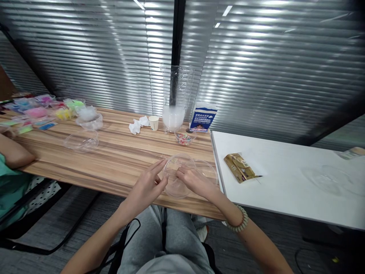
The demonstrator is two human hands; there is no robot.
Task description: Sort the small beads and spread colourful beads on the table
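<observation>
In the head view a round clear plastic bowl [177, 192] stands near the front edge of the wooden table. My left hand [148, 183] holds its left rim between thumb and fingers. Over the bowl, the fingers of my right hand [194, 180] are pinched together, pointing down into it; what they hold, if anything, is hidden. Small pale bits show at the bowl's far side, too small to name. Partly behind my right hand, a second clear round dish or lid [212, 172] lies against the bowl's right side.
Behind the bowl are a small cup of coloured beads [184, 139], a bag of white material [173, 118], a blue packet [203, 118], a paper cup [153, 123] and crumpled tissues [135, 126]. A gold packet [241, 167] lies on the white table. Another person's arm [17, 150] rests at left.
</observation>
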